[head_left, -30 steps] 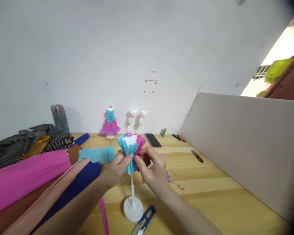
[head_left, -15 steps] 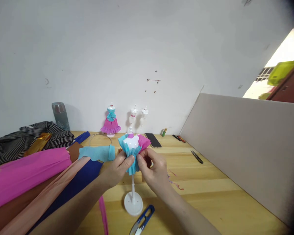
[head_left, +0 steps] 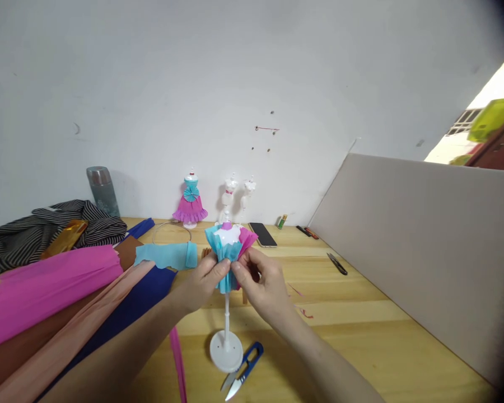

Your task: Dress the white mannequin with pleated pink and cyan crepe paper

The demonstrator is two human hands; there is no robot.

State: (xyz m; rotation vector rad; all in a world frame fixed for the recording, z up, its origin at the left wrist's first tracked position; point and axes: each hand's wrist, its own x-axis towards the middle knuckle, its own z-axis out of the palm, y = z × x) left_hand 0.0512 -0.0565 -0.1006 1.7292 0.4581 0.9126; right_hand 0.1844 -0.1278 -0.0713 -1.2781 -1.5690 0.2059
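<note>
A small white dress form (head_left: pixel 227 235) stands upright on a thin post with a round base (head_left: pixel 226 351), a purple band at its neck. Blue crepe paper (head_left: pixel 224 253) is gathered around its body, and pink crepe paper (head_left: pixel 247 239) flares out on its right side. My left hand (head_left: pixel 205 280) pinches the blue paper at the waist from the left, thumb in front. From the right, my right hand (head_left: pixel 262 280) pinches the gathered paper close to the left thumb; its fingertips behind the form are partly hidden. Blue-handled thread snips (head_left: pixel 248 362) lie beside the base.
Crepe paper in pink (head_left: pixel 59 280), peach, brown and dark blue lies at left, with a blue roll (head_left: pixel 166 256). Behind stand a dressed form (head_left: pixel 190 204), bare forms (head_left: pixel 230 190), a phone (head_left: pixel 263 235) and a flask (head_left: pixel 103 190). Dark scissors (head_left: pixel 337 263) lie near the right-hand panel (head_left: pixel 411 240).
The view has tilted slightly. The form's base has shifted a little left and down relative to the post top, uncovering more of the snips' blades. Both hands keep pinching the paper, now slightly closer together.
</note>
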